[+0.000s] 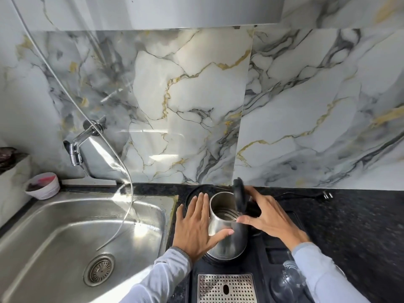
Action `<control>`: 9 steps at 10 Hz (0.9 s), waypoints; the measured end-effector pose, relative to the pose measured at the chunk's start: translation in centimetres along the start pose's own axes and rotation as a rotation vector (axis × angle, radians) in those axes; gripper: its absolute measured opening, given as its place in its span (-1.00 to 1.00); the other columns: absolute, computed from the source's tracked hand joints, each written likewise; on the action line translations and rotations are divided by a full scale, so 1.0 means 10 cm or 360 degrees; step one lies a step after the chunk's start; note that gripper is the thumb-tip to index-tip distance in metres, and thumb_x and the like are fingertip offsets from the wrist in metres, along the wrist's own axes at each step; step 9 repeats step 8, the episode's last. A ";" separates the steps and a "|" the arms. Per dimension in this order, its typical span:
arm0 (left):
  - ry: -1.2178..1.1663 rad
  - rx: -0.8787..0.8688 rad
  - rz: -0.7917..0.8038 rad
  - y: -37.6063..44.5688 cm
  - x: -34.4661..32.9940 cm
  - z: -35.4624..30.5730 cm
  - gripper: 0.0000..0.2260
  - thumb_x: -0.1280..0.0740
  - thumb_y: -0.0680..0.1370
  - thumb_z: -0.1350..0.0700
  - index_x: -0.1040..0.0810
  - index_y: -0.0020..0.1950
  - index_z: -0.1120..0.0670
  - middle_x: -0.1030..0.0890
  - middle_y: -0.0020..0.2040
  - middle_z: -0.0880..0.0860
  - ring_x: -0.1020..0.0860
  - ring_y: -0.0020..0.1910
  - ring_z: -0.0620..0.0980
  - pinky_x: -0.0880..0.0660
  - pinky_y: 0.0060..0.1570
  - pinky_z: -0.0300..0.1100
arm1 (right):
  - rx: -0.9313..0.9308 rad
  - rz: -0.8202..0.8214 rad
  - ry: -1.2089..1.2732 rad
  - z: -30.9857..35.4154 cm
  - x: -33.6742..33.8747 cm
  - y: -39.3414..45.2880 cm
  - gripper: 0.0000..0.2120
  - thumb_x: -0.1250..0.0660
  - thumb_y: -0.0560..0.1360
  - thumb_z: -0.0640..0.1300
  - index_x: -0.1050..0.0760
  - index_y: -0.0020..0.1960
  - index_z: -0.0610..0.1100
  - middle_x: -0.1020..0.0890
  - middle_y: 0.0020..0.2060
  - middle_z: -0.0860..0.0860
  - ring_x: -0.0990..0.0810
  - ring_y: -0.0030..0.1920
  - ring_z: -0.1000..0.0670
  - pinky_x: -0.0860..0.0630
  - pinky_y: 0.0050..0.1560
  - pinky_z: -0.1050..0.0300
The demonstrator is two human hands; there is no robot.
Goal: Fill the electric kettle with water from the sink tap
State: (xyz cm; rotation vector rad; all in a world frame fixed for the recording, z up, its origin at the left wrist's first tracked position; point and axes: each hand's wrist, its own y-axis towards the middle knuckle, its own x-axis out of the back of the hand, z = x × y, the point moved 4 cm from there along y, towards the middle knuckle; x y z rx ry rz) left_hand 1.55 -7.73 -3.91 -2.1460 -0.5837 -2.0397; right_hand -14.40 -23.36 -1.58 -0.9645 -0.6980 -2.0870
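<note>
still the pick-up step — the kettle [226, 228] sits on its base on the counter, lid up; left hand [196, 226] lies flat and spread against its side, right hand [269, 217] loosely curled at the handle, grip unclear — next, lift it left under the tap [75, 149]

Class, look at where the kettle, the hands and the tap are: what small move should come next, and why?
Probably lift the kettle off its base and carry it left toward the tap. Its lid already stands open, the inside looks dry, the left hand lies flat against its side and the right hand is at the handle side, while the tap hangs over the sink.
</note>
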 end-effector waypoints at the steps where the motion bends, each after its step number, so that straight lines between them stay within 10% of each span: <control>1: -0.0024 0.0039 -0.0084 -0.03 0.02 -0.02 0.08 0.14 0.38 -0.63 0.05 0.63 0.14 -0.23 0.62 0.07 -0.26 0.57 0.04 -0.33 0.41 0.20 | 0.0079 0.0156 -0.0091 0.03 0.00 -0.03 -0.12 -0.10 0.38 0.68 -0.18 0.63 0.36 -0.59 0.52 0.13 -0.58 0.50 0.00 -0.58 0.44 -0.09; 3: -0.0034 -0.0031 -0.0203 -0.05 0.06 -0.03 -0.03 0.10 0.38 -0.64 0.32 0.59 -0.11 -0.37 0.54 0.09 -0.33 0.52 0.02 -0.33 0.40 0.21 | 0.0009 0.0245 -0.0346 0.07 -0.03 -0.07 -0.38 0.16 0.48 0.62 0.01 0.54 0.64 -0.50 0.27 0.13 -0.55 0.34 0.01 -0.58 0.35 -0.06; 6: -0.0070 -0.0002 -0.0216 -0.08 0.03 -0.04 -0.15 0.01 0.45 -0.58 -0.12 0.61 -0.12 -0.22 0.60 0.24 -0.24 0.56 0.26 -0.38 0.35 0.33 | -0.0134 0.0129 -0.0688 0.10 -0.15 -0.14 -0.30 0.19 0.57 0.47 0.13 0.69 0.39 0.12 0.78 -0.13 0.25 0.77 -0.20 0.20 0.76 -0.32; 9: 0.0021 -0.0097 -0.0298 -0.07 0.14 -0.05 -0.13 0.05 0.45 -0.59 -0.10 0.61 -0.11 -0.07 0.64 0.24 -0.04 0.61 0.25 -0.05 0.44 0.51 | -0.0152 -0.0097 -0.0834 0.26 -0.12 -0.22 -0.24 0.24 0.56 0.46 0.34 0.67 0.25 0.21 0.76 -0.20 0.35 0.74 -0.18 0.30 0.74 -0.35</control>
